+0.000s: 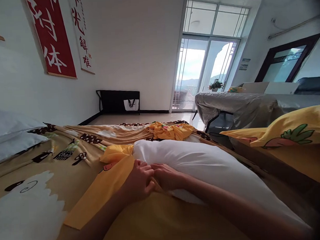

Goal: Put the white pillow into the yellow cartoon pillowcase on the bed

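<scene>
Head view: the left hand (138, 182) and right hand (166, 176) meet at the near edge of the white pillow (203, 167), both pinched shut on the yellow pillowcase (105, 195) lying on the bed (34, 194). The risk, as I judge it: the thin fabric could slip from the fingers, or bunch against the soft pillow.

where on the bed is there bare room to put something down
Free: the flat blanket left of the left hand, below the grey pillows. Crowded: the white pillow and yellow case under both hands, right hand; bunched yellow cloth beyond.
</scene>
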Motion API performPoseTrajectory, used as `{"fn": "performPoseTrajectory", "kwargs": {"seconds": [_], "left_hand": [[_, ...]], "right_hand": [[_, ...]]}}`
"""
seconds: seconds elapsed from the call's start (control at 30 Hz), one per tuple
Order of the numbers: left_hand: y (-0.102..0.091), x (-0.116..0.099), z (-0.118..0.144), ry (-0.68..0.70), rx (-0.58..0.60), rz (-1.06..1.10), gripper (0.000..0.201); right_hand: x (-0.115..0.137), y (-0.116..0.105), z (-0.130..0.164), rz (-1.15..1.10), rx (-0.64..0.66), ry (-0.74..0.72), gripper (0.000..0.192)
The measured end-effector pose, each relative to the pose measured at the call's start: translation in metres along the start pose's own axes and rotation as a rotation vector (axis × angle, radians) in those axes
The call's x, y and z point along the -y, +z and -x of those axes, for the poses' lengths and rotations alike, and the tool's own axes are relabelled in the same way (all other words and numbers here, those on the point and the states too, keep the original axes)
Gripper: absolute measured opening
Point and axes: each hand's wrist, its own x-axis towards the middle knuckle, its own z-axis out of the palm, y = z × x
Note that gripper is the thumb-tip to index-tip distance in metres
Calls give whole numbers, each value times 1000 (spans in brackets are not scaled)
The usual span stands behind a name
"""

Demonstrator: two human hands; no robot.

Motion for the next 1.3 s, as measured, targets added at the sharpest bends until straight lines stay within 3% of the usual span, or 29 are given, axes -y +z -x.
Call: {"fn": "performPoseTrajectory", "kwargs": {"seconds": [0.1, 0.17, 0.27, 0.3, 0.37, 0.43, 0.5, 0.57, 0.67, 0.77, 0.83, 0.97, 1.07, 1.17, 1.3], "left_hand": [[-2, 14, 15, -10, 45, -35, 9], [-5, 17, 20, -27, 72, -25, 9], [-5, 12, 22, -13, 89, -30, 7], [-3, 8, 22, 3, 97, -36, 8], [3, -2, 25, 60, 122, -51, 7], [12, -12, 29, 115, 166, -87, 5], [21, -19, 34, 151, 226, -137, 8], [27, -22, 39, 163, 284, -186, 11], [29, -15, 45, 151, 334, -228, 8], [20, 1, 43, 107, 272, -195, 3], [10, 13, 34, 75, 200, -158, 7], [-11, 36, 2, -14, 86, -215, 22], [-22, 51, -17, -129, 22, -411, 13], [-27, 65, -25, -264, -94, -571, 25], [-30, 79, -34, -420, -179, -628, 35]], "right_hand": [[18, -13, 22, 81, 27, 3, 50], [25, -23, 35, 140, -32, 44, 73], [16, -37, 47, 162, -22, 164, 95], [8, -43, 47, 123, 17, 190, 93], [-15, -61, 40, -17, 84, 206, 67], [-42, -80, 21, -121, 28, 223, 44], [-65, -91, -6, -77, -80, 251, 41], [-82, -87, -33, 35, -96, 281, 50], [-90, -53, -62, 60, 10, 365, 65], [-86, -14, -68, 54, 24, 382, 60], [-80, -1, -63, 70, 0, 381, 57], [-61, -2, -47, 184, -60, 348, 49], [-43, -6, -40, 284, -106, 323, 43], [-27, -6, -38, 328, -126, 314, 38], [-15, -5, -37, 340, -133, 305, 36]]}}
